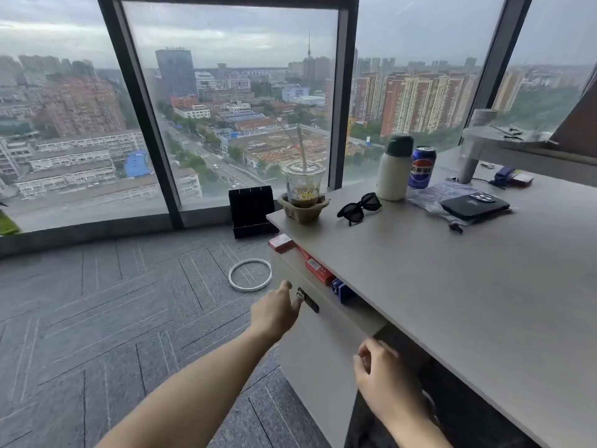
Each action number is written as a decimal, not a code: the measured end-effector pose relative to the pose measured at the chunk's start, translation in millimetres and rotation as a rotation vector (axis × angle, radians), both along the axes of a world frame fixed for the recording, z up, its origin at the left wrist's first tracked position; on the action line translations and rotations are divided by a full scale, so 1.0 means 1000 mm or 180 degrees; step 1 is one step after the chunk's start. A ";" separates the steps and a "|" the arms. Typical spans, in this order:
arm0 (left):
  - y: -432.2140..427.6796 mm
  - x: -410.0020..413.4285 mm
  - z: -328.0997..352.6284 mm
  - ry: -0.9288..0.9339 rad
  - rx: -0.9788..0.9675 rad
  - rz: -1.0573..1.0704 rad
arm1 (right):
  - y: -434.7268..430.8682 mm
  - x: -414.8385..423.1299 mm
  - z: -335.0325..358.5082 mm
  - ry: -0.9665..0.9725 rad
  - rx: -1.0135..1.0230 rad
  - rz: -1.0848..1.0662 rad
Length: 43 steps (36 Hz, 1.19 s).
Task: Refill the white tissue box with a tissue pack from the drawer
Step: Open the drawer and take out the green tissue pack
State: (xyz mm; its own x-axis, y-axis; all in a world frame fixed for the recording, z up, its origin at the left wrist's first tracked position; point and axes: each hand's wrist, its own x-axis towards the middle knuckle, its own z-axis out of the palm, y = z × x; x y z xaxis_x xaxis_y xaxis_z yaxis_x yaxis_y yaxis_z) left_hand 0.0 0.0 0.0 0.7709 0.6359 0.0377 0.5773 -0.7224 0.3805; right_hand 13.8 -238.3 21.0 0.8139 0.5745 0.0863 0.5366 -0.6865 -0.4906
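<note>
A pale drawer (pixel 326 321) under the desk's left edge stands slightly pulled out. In the gap at its top lie red packets (pixel 318 270) and a blue item (pixel 342 291). My left hand (pixel 276 313) reaches across to the drawer front, fingertips at the small dark lock plate (pixel 308 300); it holds nothing. My right hand (pixel 384 379) hovers at the drawer's near corner below the desk edge, fingers curled loosely and empty. No white tissue box or tissue pack shows in this view.
On the grey desk (pixel 452 286) stand an iced drink cup in a cardboard holder (pixel 303 192), sunglasses (pixel 358 208), a white bottle (pixel 394 168), a blue soda can (pixel 421 168) and a black phone (pixel 475 206). A white ring (pixel 249 274) and black stand (pixel 250 211) sit on the carpet by the window.
</note>
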 end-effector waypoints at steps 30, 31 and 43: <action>0.017 0.015 -0.036 -0.0136 0.0308 -0.0194 | 0.001 0.014 -0.044 0.0022 0.0586 -0.0744; 0.017 0.015 -0.037 -0.0160 0.0298 -0.0188 | 0.000 0.014 -0.044 0.0050 0.0676 -0.0769; 0.021 0.014 -0.032 -0.0190 0.0194 -0.0193 | -0.004 0.016 -0.053 0.0199 0.1227 -0.0810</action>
State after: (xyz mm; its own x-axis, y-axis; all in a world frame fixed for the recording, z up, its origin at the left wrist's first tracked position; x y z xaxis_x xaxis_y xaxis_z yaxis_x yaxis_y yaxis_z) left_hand 13.7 20.7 -32.5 0.8032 0.5832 0.1219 0.5094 -0.7783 0.3672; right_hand 29.9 -242.4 -32.0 0.9352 0.2917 0.2006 0.3361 -0.5537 -0.7619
